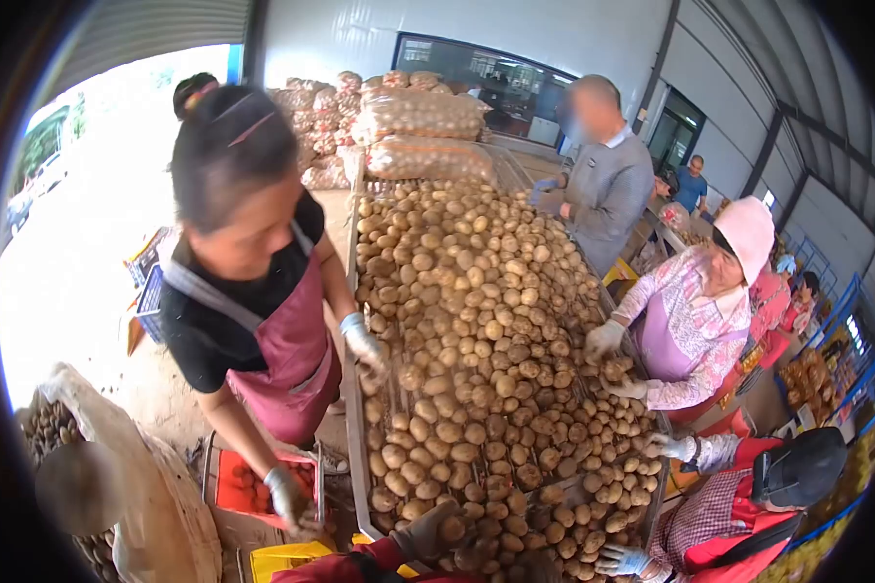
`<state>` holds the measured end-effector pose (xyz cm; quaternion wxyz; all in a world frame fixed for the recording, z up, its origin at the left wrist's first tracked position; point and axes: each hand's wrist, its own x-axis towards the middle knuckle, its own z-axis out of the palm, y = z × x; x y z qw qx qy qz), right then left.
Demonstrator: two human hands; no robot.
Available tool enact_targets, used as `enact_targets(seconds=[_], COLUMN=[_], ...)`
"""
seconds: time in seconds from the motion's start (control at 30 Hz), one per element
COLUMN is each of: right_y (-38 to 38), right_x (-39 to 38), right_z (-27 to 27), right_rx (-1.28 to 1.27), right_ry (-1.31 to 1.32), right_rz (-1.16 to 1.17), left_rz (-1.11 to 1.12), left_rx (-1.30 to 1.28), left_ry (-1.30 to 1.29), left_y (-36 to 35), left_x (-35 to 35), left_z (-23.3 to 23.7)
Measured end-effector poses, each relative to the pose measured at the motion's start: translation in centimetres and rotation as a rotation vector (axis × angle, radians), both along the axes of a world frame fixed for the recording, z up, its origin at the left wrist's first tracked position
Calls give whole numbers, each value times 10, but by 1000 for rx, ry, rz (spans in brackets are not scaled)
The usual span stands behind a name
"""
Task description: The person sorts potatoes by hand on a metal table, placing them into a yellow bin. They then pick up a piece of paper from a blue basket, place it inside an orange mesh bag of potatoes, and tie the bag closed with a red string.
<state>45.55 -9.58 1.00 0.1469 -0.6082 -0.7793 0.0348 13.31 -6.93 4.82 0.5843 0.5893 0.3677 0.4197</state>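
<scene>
Many potatoes (476, 291) cover a long metal-edged sorting table (358, 437). At the bottom of the view, my left hand (426, 532), in a dark glove below a red sleeve, is closed on a potato (452, 530) at the table's near end. Further right at the bottom edge, a dark, blurred shape among the potatoes looks like my right hand (535, 567); its fingers cannot be made out.
Gloved co-workers stand along both sides. A red crate (253, 486) is on the floor at left, near a yellow crate (287, 559) and a large open sack (146, 476). Filled net sacks (418, 112) are stacked beyond the table.
</scene>
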Motion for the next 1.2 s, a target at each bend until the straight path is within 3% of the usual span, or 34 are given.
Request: enact_targets(seconds=[0.03, 0.07, 0.2, 0.27, 0.3, 0.33, 0.4, 0.43, 0.47, 0.53, 0.57, 0.67, 0.73, 0.8, 0.87, 0.97, 1.03, 1.1, 1.13, 1.17, 1.2], right_y=[-10, -21, -68, -88, -97, -97, -97, -98, -98, -95, -96, -88, -88, -88, -89, -87, -88, -84, -86, -82, -75], right_x=[0, 0, 8, 14, 18, 21, 12, 4, -4, 9, 13, 19, 23, 19, 27, 31, 21, 6, 21, 8, 6], right_z=[1, 3, 4, 3, -1, -8, -8, -1, 9, -4, -7, -14, -18, -18, -26, -24, -12, 7, -16, -2, 18], right_rx=[-4, -14, -19, -27, -39, -97, -87, -156, -155, -145, -135, -112, -134, -155, -126, -64, -97, -71, -15, 15, -231], right_ry=[-17, -31, -107, -133, -138, -104, -92, -70, -67, -143, -159, -194, -201, -190, -223, -168, -203, -212, -194, -138, -10], right_rz=[-1, -4, -11, -16, -20, -33, -51, -104, -105, -41, -40, -29, -46, -19, 9, 112, 71, 104, 106, 138, 92], left_rz=[60, 106, 136, 38, 32, 73, 205, 214, 191, -6, 21, 287, 156, 259, 305, 476, 669, 900, 1005, 969, 873], left_rx=[-101, -481, -447, -810, -790, -603, -135, -90, -122, -433, -588, -473, -611, -547, -611, -805, -953, -895, -901, -1050, -1072], left_ry=[-92, -363, -470, -1047, -1137, -1029, -535, -530, -630, -1279, -1333, -939, -1336, -1079, -649, -459, -854, -782, -714, -164, 404], left_y=[-9, -14, -46, -44, -50, -49, -63, -70, -76, -77, -81, -99, -112, -144, -188, -242, -274, -302, -310, -323, -322], left_x=[0, 4, -17, -34, -41, -54, -82, -94, -101, -118, -122, -116, -116, -91, -79, -94, -117, -151, -168, -197, -216], left_z=[17, 34, 73, 42, 29, 25, 6, 1, -6, 16, 73, 89, 61, 24, -26, -31, -56, -79, -93, -97, -105])
